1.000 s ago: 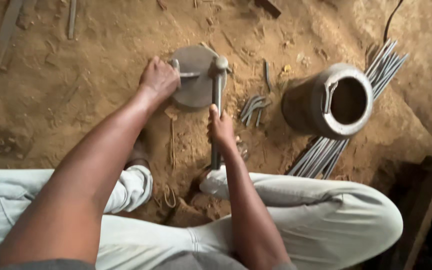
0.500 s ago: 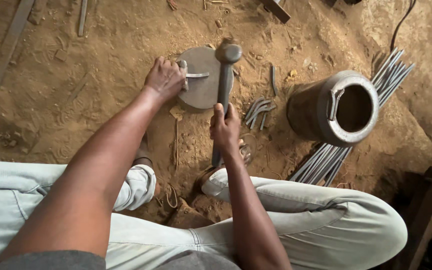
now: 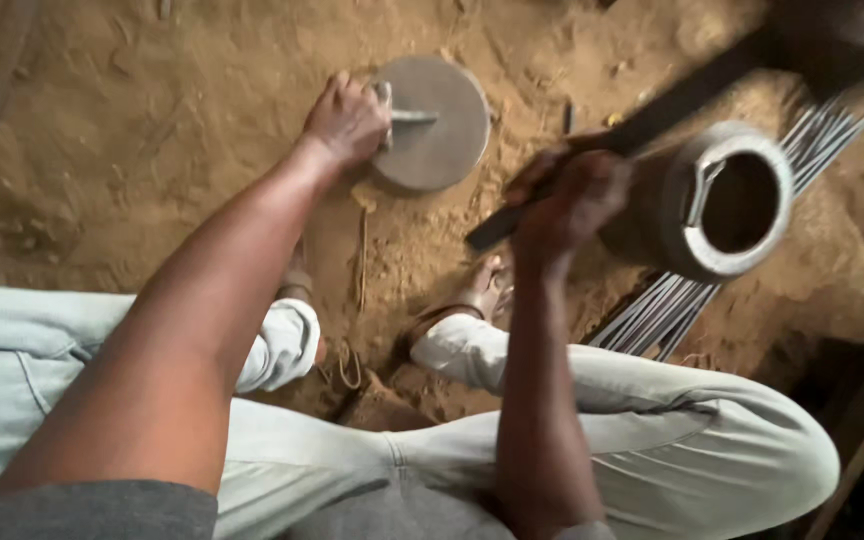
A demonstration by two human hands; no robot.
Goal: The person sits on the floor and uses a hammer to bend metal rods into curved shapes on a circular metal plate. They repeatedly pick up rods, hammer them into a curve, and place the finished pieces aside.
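Right hand [image 3: 567, 200] grips a raised hammer [image 3: 652, 110], its head blurred.

The ground [image 3: 152, 150] is sandy ochre-brown, mottled with darker clods. The round disc [image 3: 447, 140] is flat grey, and the small metal piece [image 3: 407, 117] on it is a lighter, shinier grey. The hammer handle [image 3: 652, 110] is dark, nearly black, its head a blurred dark smear. The pot [image 3: 692, 240] is dull grey-brown with a pale grey rim. The rods [image 3: 652, 315] are silvery grey. The trousers [image 3: 652, 420] are pale, washed-out blue-grey; the shirt [image 3: 102, 510] is darker grey.
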